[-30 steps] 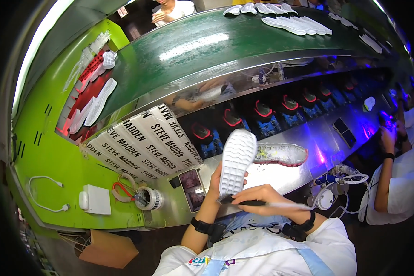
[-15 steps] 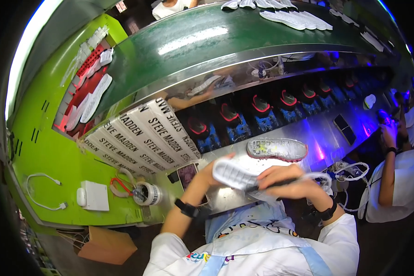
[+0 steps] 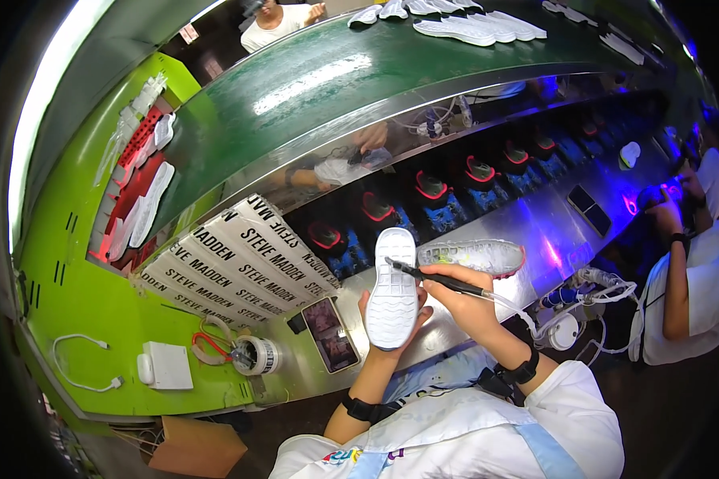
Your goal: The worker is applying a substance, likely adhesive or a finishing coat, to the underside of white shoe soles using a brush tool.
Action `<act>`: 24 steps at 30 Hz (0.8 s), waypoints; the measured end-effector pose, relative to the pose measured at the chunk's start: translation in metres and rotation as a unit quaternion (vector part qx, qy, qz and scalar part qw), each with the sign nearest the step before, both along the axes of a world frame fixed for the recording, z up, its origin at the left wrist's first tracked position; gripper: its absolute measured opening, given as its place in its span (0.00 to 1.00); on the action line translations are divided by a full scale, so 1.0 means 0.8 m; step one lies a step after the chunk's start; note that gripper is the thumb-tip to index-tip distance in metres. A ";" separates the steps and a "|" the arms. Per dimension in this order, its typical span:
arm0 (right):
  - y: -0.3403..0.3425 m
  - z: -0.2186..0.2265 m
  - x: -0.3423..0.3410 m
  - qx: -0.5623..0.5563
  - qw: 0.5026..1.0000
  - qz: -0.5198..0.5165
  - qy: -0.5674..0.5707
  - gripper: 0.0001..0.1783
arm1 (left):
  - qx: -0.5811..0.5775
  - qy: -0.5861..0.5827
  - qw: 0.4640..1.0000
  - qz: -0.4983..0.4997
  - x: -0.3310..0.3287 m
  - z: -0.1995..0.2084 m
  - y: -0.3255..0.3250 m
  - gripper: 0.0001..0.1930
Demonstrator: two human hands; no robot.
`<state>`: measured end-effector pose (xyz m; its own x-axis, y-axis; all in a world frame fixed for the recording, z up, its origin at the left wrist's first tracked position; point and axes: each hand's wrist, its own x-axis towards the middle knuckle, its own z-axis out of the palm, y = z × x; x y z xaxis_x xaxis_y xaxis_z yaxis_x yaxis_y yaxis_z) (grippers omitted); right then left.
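My left hand (image 3: 412,327) holds up a white shoe sole (image 3: 393,299), gripping it round its lower part and edges. The sole stands nearly upright, and its grid-patterned face shows. In my right hand (image 3: 465,299) is a slim black pen-shaped tool (image 3: 447,281), held like a pencil, with a pale tube trailing from its back end. The tool's dark tip lies at the sole's upper part; whether it touches cannot be made out. Just behind the tool, a grey-white sole with a reddish edge (image 3: 487,257) rests on the metal bench (image 3: 447,345).
A striped box (image 3: 240,255) and a phone (image 3: 329,335) lie left of my hands; a white tub (image 3: 257,356) stands farther left. Behind runs a row of dark shoe-shaped pieces with red rims (image 3: 431,182). More soles (image 3: 479,28) sit on the green belt (image 3: 248,88). A co-worker (image 3: 683,295) is at right.
The white sole has turned from lying slanted to nearly upright. My right hand has brought the black tool's tip to the sole's upper part. The view has shifted slightly.
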<state>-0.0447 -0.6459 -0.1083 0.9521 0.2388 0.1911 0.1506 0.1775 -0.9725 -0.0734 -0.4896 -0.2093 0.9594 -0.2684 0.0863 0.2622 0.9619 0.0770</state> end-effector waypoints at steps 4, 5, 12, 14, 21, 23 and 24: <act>0.017 -0.011 -0.007 -0.157 0.922 -0.088 -0.342 0.12 | 0.056 0.118 0.983 0.126 0.004 0.057 -0.033 0.32; 0.020 -0.015 -0.022 -0.172 0.909 -0.049 -0.378 0.12 | 0.000 0.055 0.993 0.104 0.006 0.052 -0.036 0.33; 0.014 -0.016 -0.028 -0.205 0.900 0.057 -0.380 0.13 | -0.078 -0.045 0.992 0.086 0.018 0.019 -0.020 0.34; 0.012 -0.009 -0.047 -0.157 0.916 0.221 -0.296 0.13 | -0.138 -0.023 0.990 0.033 0.024 0.027 -0.003 0.34; -0.014 0.004 -0.028 -0.109 0.950 0.293 -0.014 0.06 | 0.029 -0.063 0.997 0.019 0.021 0.044 0.007 0.37; -0.022 0.010 -0.019 -0.114 0.950 0.282 0.072 0.08 | 0.063 -0.055 0.995 -0.060 0.024 0.043 0.018 0.41; -0.016 0.003 -0.016 -0.100 0.957 0.248 -0.112 0.07 | 0.051 -0.089 0.994 -0.047 0.030 0.058 0.012 0.41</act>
<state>-0.0574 -0.6585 -0.1056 0.6526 0.7038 0.2805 0.3049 0.0949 -0.9476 -0.0492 -0.4797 -0.1625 0.9013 -0.3728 0.2207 0.3242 0.9183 0.2270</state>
